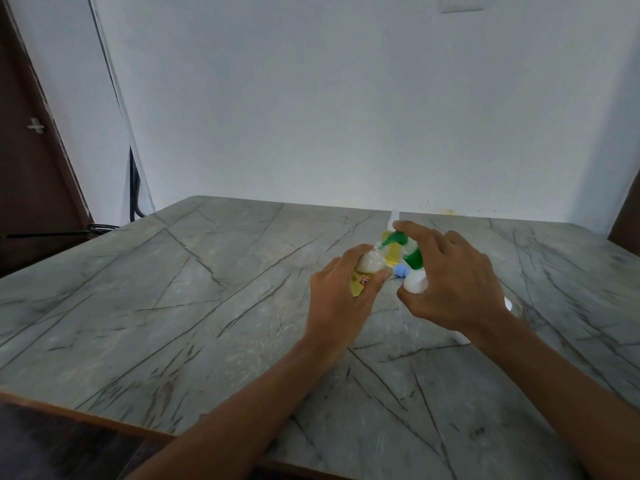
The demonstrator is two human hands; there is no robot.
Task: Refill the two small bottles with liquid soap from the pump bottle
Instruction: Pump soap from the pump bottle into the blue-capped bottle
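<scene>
The left hand point(341, 299) wraps its fingers and thumb round a small bottle point(370, 265), holding it above the marbled surface point(173, 306) toward the far right of centre. The right hand point(457, 282) grips the white body of the pump bottle point(415, 282), with its forefinger laid over the green pump head point(396, 239).

The small bottle looks like light, thin, clear plastic with a yellow label. It will probably give under a hard squeeze and turn slippery once soap runs down it, so a grip low on the labelled body that leaves the neck free suits it. The pump bottle looks stiffer and is probably heavier. It is best steadied round its body while one finger works the head.

The small bottle's long axis leans, base toward the person and to the left, mouth up and to the right, just under the spout. The pump bottle stands nearly upright, its spout pointing left at that mouth.

Between the hands a blue cap point(400, 271) and a yellowish shape show, possibly the second bottle, though it is mostly hidden.
</scene>
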